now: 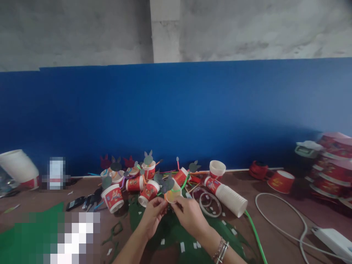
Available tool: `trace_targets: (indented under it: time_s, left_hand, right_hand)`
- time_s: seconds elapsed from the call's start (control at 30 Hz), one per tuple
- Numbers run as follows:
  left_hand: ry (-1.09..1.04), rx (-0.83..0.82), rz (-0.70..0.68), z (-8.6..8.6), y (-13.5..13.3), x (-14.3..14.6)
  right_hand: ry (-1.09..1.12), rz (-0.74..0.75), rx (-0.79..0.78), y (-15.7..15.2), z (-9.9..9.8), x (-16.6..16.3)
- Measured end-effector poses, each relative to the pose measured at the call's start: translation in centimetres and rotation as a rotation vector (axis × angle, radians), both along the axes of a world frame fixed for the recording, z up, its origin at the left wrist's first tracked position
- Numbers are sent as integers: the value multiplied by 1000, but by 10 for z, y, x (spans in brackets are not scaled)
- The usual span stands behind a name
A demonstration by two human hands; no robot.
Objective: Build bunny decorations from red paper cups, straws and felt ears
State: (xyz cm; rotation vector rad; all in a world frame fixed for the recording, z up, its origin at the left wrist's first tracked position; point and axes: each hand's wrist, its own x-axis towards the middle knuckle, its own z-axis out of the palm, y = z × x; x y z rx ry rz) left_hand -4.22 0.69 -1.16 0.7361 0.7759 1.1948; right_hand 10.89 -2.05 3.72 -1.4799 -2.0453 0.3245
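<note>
My left hand [156, 215] and my right hand [192, 215] meet at a paper cup [174, 193] tilted with its open mouth toward me. Dark round cutouts with ears show at its far side. The left fingers pinch at an orange strip on the cup's left edge; my right thumb and fingers close on its near right rim. Just left lie a red and white paper cup [149, 191] and another cup with a round dark cutout [112, 198]. Behind stands a cup with an eared cutout [148, 160].
A nested stack of paper cups [229, 198] lies at right, beside rolls of tape [210, 203]. Green sheet [220, 234] with white scraps lies under my hands. A white cable [286, 205] runs to a power strip [334, 242]. A blue panel [176, 110] stands behind.
</note>
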Motion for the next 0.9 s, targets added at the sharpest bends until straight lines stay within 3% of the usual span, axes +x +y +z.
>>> trace_targets:
  time_s: [0.33, 0.6, 0.9]
  left_hand:
    - [10, 9, 22, 1, -1, 3]
    - [58, -84, -107, 3, -5, 4]
    - [4, -35, -60, 3, -5, 3]
  right_hand:
    - [25, 4, 9, 1, -2, 0]
    - [-14, -18, 16, 2, -2, 1]
    - [14, -2, 11, 0, 0, 0]
